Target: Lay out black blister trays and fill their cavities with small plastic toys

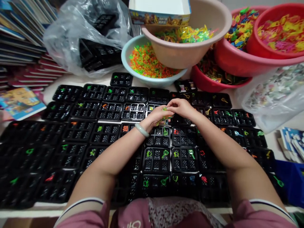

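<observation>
My left hand (158,114), with a pale bangle at the wrist, is cupped around several small green and yellow plastic pieces (164,121). My right hand (182,107) meets it at the fingertips, its fingers pinched together; whatever they hold is hidden. Both are above rows of black compartment trays (156,164). Many trays carry one or two small coloured pieces in their back compartments, such as a green magnifier-shaped piece (165,154) and a red piece (176,131).
At the back stand a light blue basin (125,60) of orange and green pieces, a beige basin (180,52) bearing an open box (160,18), and red basins (237,63). Clear bags (64,38) lie on both sides. Stacked booklets (26,28) are at left.
</observation>
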Demonstrator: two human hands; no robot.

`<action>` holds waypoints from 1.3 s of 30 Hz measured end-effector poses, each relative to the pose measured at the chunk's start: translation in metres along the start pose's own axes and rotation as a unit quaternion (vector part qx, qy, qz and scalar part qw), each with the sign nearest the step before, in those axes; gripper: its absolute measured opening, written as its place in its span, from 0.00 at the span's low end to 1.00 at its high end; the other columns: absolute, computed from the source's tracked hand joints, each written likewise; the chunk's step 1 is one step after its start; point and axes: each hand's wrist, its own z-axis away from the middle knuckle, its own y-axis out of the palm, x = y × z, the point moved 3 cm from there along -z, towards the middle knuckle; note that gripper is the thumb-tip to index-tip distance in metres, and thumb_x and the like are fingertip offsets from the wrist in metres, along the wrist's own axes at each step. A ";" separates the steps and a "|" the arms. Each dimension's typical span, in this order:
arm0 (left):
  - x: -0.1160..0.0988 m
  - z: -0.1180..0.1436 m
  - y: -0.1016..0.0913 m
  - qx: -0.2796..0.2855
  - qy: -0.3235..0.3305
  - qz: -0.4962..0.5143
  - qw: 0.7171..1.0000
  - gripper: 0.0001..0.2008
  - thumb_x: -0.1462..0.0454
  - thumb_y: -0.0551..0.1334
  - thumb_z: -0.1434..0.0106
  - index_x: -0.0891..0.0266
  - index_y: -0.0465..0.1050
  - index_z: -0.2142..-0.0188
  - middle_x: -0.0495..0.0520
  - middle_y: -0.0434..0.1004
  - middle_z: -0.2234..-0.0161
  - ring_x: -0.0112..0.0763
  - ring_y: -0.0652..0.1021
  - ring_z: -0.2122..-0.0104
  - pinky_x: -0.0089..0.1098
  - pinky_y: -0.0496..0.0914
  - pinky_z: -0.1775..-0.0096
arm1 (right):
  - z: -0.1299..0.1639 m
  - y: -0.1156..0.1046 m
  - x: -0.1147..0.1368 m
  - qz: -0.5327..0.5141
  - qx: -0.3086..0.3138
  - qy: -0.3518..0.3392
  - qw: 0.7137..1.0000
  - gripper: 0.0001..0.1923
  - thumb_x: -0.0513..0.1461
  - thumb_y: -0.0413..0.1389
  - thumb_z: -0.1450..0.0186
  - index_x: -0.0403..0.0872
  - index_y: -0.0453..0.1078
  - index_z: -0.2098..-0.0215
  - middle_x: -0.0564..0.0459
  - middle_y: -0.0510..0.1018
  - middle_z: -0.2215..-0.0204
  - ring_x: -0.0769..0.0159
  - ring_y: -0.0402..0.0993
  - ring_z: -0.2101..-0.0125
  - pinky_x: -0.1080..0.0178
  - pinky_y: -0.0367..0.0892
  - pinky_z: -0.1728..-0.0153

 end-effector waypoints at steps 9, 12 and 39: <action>-0.005 0.001 -0.028 -0.009 0.004 0.024 1.000 0.08 0.70 0.66 0.44 0.64 0.70 0.66 0.52 0.77 0.73 0.22 0.74 0.84 0.17 0.51 0.87 | -0.025 0.018 -0.015 -0.186 -0.009 0.083 0.979 0.06 0.37 0.60 0.42 0.46 0.69 0.75 0.59 0.72 0.82 0.74 0.65 0.82 0.68 0.63 0.79; -0.008 -0.001 -0.032 -0.023 0.013 0.035 0.999 0.05 0.71 0.63 0.42 0.64 0.69 0.66 0.51 0.76 0.74 0.22 0.74 0.84 0.17 0.51 0.87 | -0.029 0.023 -0.014 -0.214 -0.043 0.068 0.973 0.06 0.38 0.61 0.43 0.47 0.68 0.73 0.60 0.72 0.81 0.74 0.65 0.81 0.69 0.65 0.79; -0.016 0.010 -0.094 -0.070 0.046 0.045 0.995 0.11 0.66 0.71 0.47 0.65 0.69 0.69 0.51 0.75 0.75 0.21 0.73 0.84 0.18 0.50 0.86 | -0.058 0.064 0.008 -0.180 -0.029 0.027 0.983 0.09 0.42 0.60 0.42 0.46 0.74 0.66 0.55 0.79 0.72 0.69 0.72 0.73 0.64 0.71 0.69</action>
